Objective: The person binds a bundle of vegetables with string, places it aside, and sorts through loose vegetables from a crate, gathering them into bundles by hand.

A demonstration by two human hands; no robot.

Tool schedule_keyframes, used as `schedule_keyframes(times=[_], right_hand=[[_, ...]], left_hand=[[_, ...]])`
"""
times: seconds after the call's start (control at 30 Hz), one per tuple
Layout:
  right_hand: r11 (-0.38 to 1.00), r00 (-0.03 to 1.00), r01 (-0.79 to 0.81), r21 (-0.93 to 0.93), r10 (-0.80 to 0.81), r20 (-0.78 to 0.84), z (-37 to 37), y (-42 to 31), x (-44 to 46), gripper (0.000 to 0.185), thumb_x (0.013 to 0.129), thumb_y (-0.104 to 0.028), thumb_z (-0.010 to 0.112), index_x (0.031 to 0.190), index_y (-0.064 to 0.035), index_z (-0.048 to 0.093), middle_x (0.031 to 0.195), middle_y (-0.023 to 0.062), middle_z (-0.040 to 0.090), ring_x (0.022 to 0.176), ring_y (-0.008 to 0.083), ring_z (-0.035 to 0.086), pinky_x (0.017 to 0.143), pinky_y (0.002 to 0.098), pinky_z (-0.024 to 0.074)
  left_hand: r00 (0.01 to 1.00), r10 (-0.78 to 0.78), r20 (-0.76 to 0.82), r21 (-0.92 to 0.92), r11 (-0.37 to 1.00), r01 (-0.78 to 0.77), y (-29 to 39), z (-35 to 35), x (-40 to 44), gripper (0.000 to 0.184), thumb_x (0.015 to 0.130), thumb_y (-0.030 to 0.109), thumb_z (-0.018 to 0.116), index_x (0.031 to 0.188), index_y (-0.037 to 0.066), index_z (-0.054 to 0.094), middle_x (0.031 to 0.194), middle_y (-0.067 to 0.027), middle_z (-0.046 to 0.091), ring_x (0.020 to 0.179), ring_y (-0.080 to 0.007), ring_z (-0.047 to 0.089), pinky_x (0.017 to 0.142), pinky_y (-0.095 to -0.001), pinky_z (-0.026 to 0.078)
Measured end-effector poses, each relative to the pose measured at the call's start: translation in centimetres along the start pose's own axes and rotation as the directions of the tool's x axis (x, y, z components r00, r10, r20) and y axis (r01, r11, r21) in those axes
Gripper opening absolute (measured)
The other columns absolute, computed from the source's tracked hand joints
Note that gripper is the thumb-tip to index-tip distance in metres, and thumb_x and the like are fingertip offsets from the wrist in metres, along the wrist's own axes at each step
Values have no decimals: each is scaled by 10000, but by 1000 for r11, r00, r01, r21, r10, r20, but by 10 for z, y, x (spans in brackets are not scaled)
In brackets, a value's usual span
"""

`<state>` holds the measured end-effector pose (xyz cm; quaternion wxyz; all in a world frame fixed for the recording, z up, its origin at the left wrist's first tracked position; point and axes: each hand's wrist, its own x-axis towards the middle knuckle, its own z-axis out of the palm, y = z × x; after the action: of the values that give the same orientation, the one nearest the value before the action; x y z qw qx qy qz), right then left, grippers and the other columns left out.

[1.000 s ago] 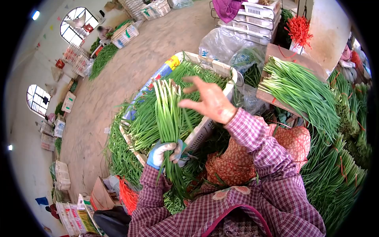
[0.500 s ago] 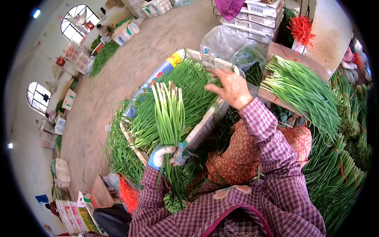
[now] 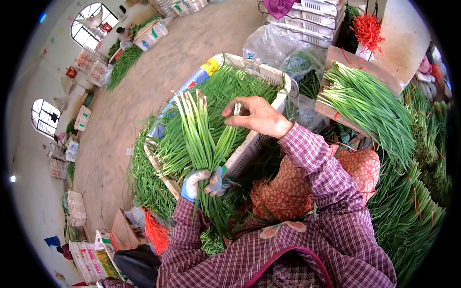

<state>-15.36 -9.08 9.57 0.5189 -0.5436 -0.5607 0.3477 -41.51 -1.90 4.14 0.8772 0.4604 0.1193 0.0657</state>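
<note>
My left hand, in a pale glove with blue, is closed around the leafy lower part of a bunch of garlic chives. The white stalk ends point up and away from me. My bare right hand pinches the pale tips of a few stalks that lean out to the right of the bunch; their lower ends run into my left hand. Beneath both hands stands a white plastic crate heaped with loose chives. A blue and yellow printed sheet lines its far left side.
To the right, more chives lie on a brown board. Red ties hang behind it, and red strands lie at lower left. Stacked white crates and a clear plastic bag stand beyond. Tied bundles fill the right side.
My right hand has come down and left from over the crate's far right edge, its fingers closing on a few stalk tips. Those stalks now splay apart from the bunch, which tilts slightly left.
</note>
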Motion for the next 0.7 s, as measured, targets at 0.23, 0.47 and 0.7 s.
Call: schedule_keyframes(times=[0.23,0.47,0.7], right_hand=[[971,972,105,213,-54,-229,-5,-1,3,269,874,-159,613,1072,22,616,845,56,647,716,99,578,655,239,486],[870,841,47,-491,-299,-450,-39,1,-14,174,898,-150,579,986,-23,658,864,78,657,741,193,632,702,296,509],[869,900,216,-446,-354,-254,54,-24,-28,227,798,-147,692,960,-25,591,744,113,674,664,248,671,637,348,526]], left_hand=[[999,47,11,-39,998,-47,-2,3,-1,369,817,302,595,888,-60,574,528,-28,428,409,-130,408,428,-261,327],[995,77,68,-116,991,-69,-6,-9,0,328,851,350,610,753,42,556,510,-2,424,404,-119,414,426,-283,351],[992,127,-30,-91,988,-129,-8,8,7,386,816,338,608,970,-8,533,682,-43,510,413,-103,426,409,-271,368]])
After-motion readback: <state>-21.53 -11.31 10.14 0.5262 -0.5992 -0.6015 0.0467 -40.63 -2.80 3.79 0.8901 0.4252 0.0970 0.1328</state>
